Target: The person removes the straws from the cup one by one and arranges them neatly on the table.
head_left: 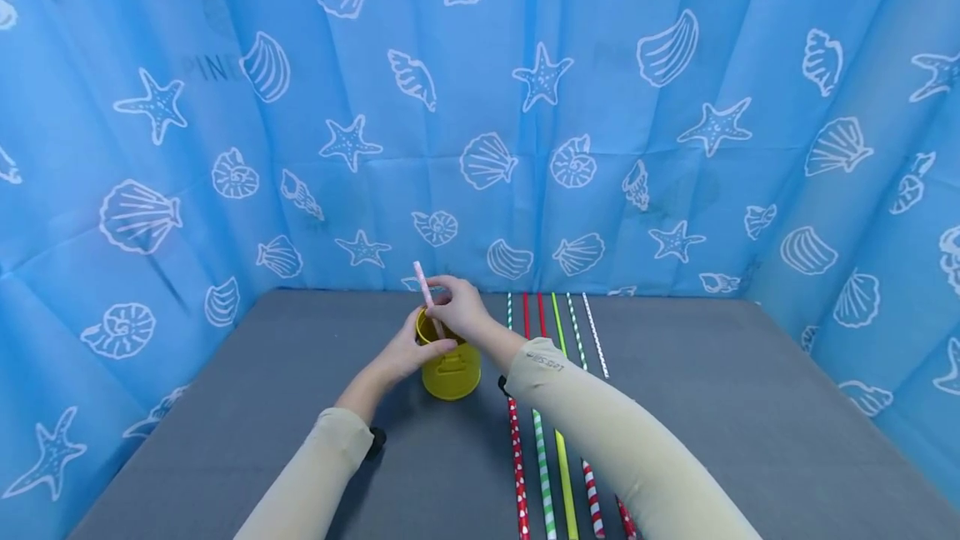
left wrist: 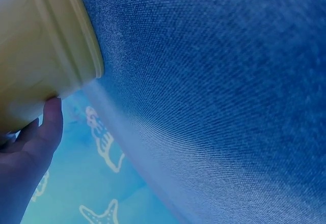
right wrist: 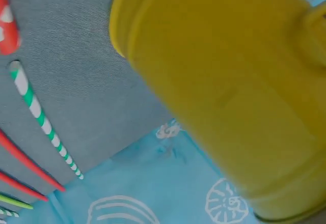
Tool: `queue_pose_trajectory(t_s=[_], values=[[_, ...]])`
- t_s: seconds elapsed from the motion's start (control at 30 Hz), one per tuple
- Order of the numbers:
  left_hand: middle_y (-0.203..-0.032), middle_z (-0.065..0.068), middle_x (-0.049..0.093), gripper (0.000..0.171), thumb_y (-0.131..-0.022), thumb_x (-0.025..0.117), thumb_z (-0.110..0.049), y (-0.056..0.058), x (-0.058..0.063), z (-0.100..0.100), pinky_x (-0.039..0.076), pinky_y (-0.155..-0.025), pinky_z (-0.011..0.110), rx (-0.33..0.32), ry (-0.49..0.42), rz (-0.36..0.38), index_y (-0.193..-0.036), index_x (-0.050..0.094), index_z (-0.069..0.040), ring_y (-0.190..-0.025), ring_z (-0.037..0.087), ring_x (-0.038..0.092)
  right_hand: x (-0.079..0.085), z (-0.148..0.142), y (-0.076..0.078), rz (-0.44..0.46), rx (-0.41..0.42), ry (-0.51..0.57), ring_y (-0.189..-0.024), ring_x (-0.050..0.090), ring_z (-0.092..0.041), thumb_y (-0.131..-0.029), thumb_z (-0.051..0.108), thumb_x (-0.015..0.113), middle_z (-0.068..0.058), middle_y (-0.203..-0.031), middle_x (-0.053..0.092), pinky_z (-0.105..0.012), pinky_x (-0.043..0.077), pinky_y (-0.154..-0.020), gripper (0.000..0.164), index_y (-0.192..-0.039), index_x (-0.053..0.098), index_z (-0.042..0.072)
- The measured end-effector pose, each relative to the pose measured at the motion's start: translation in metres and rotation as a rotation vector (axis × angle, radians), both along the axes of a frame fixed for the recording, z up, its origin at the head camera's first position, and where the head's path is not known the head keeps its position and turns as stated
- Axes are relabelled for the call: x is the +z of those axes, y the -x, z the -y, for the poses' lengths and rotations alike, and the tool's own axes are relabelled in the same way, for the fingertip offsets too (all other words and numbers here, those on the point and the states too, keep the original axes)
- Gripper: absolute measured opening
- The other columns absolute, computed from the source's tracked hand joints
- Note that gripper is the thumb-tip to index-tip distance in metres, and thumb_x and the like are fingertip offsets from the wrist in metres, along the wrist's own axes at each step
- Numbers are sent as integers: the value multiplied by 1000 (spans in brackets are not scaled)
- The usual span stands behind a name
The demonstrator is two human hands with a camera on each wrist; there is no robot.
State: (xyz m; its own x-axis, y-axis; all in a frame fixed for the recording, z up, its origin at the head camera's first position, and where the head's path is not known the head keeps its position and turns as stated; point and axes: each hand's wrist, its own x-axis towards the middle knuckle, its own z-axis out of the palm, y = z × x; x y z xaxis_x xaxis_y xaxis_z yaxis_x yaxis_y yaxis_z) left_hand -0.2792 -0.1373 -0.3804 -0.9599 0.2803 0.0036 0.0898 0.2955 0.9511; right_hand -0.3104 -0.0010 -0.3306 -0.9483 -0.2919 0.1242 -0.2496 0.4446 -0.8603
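Note:
A yellow metal bucket with a small handle on its side stands on the grey table. My left hand grips it near the rim, the thumb lying across the front. In the left wrist view, fingertips touch the side of the bucket. Over the opening, my right hand pinches a pale pink patterned straw, which leans with its lower end inside the bucket. The right wrist view shows the bucket's wall up close, but neither the right fingers nor the straw.
To the right of the bucket, several paper straws lie in two rows on the grey cloth. They include a green-striped straw, red straws and a yellow straw. My right forearm passes above them. A blue shell-print curtain borders the back.

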Motion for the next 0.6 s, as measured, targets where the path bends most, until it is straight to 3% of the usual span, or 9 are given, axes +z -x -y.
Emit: queue_pose_trajectory(t_s=[0.2,0.4,0.6], values=[[-146,18,35,83,-92,66,-25,0,-1,0,30,-110,53,-10,-17,-7,-152,12,-6,-130,34,39,3,-18,-3,-154,-7,190,-92,65,-27,-91,-2,64,-19,-103,68,-34,56,-79,52,-140,52,11],[-149,19,31,87,-91,68,-28,-1,0,1,27,-111,54,40,4,15,-152,11,-5,-132,35,36,18,-41,-5,-339,-31,392,-88,66,-32,-91,-6,62,-23,-99,64,-34,57,-74,58,-145,46,9],[-151,19,29,91,-89,70,-34,-2,1,-1,25,-112,56,82,38,54,-153,11,-7,-133,35,34,36,-71,-9,-418,-39,568,-79,67,-14,-90,-12,59,-27,-96,61,-29,58,-69,67,-150,36,8]])
